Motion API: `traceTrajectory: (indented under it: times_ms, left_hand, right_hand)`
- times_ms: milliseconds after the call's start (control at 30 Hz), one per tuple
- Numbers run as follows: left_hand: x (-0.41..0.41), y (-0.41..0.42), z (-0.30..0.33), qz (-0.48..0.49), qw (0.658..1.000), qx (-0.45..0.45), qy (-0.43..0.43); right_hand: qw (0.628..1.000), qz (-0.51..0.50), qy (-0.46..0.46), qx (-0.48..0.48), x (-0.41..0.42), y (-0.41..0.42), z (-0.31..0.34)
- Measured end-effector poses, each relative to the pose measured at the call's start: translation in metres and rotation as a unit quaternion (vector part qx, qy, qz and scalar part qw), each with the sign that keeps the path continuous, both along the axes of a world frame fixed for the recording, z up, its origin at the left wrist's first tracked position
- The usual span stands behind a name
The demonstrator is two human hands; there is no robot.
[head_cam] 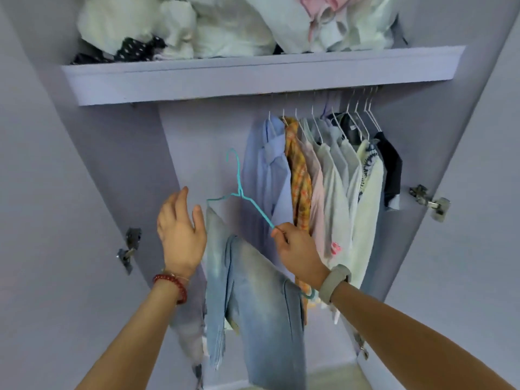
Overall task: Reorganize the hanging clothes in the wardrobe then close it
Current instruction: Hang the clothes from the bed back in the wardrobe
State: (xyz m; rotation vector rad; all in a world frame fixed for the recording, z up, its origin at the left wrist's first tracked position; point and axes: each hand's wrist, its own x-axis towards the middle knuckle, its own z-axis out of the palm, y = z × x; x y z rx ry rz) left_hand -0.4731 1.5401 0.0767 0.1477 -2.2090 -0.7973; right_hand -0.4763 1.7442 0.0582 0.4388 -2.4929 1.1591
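A teal wire hanger (239, 190) with light blue jeans (253, 291) draped over its bar is off the rail, low in the open wardrobe. My right hand (298, 251) pinches the hanger's right arm. My left hand (180, 229) hovers just left of the jeans with fingers relaxed, holding nothing. Several shirts on white hangers (323, 175) are bunched along the right part of the rail, from a pale blue shirt (267, 170) to a dark garment (389, 170).
A shelf (253, 80) above the rail carries a heap of white and pink clothes (225, 23). Door hinges sit on the left wall (129, 249) and right wall (430, 202). The rail's left half carries no hangers.
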Motion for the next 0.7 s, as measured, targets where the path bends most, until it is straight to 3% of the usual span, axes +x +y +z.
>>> traceTrajectory:
  times_ms: [200,333,533,700]
  left_hand:
    - [-0.045,0.015,0.068,0.022,0.980,-0.149,0.127]
    - [-0.096,0.024,0.104,0.099,0.955,-0.251,0.124]
    - [-0.150,0.014,0.101,0.154,0.947,-0.265,0.095]
    - [-0.154,0.009,0.099,0.170,0.937,-0.286,0.108]
  right_hand:
    - [0.998,-0.005,-0.021,-0.060,-0.076,-0.031,0.026]
    - [0.993,-0.025,-0.001,-0.112,-0.127,-0.044,0.049]
    - [0.982,-0.081,0.004,-0.169,-0.196,-0.059,0.077]
    - [0.984,-0.107,-0.065,-0.125,-0.228,-0.062,0.067]
